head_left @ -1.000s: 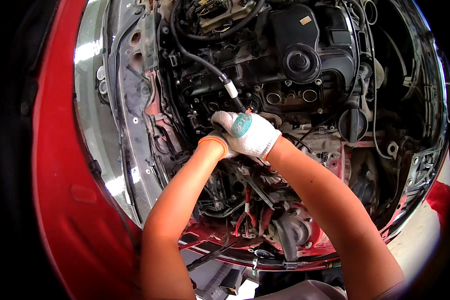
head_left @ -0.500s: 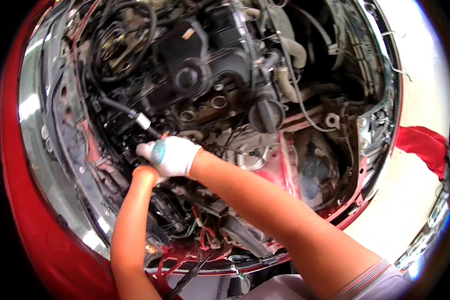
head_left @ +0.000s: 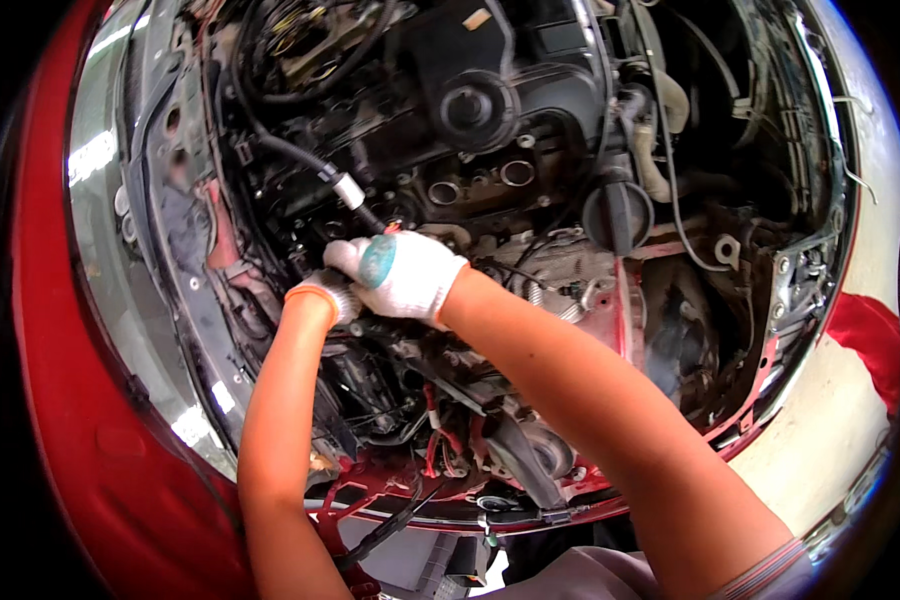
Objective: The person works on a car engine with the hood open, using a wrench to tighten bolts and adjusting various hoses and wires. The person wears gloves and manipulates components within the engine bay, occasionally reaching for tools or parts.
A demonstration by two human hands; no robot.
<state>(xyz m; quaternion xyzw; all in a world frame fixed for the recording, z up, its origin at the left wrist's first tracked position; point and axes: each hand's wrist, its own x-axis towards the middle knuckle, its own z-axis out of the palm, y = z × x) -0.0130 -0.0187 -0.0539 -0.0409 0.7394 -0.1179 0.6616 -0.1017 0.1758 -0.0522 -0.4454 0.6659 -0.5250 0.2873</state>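
Both my hands wear white knitted gloves and meet deep in the engine bay. My right hand point(head_left: 410, 275), with a teal patch on the glove, is closed, its fingers curled toward the left; what they grip is hidden. Just beside and partly under it is my left hand point(head_left: 332, 290); only the cuff and back of its glove show, so its fingers are hidden. A black corrugated wiring harness point(head_left: 298, 155) with a white band point(head_left: 348, 190) runs down to the right glove. Whether the glove holds it I cannot tell. A small orange piece point(head_left: 392, 228) shows at the glove's upper edge.
Beyond my hands lies the engine with a black cover point(head_left: 475, 110) and two round openings. A black round cap point(head_left: 618, 215) stands to the right. Red cables point(head_left: 440, 440) lie near the front. The windscreen point(head_left: 105, 200) and red bodywork point(head_left: 50, 330) border the left.
The view has shifted, so the engine and hands sit farther right and higher in the picture. My hands stay together at the same spot by the harness.
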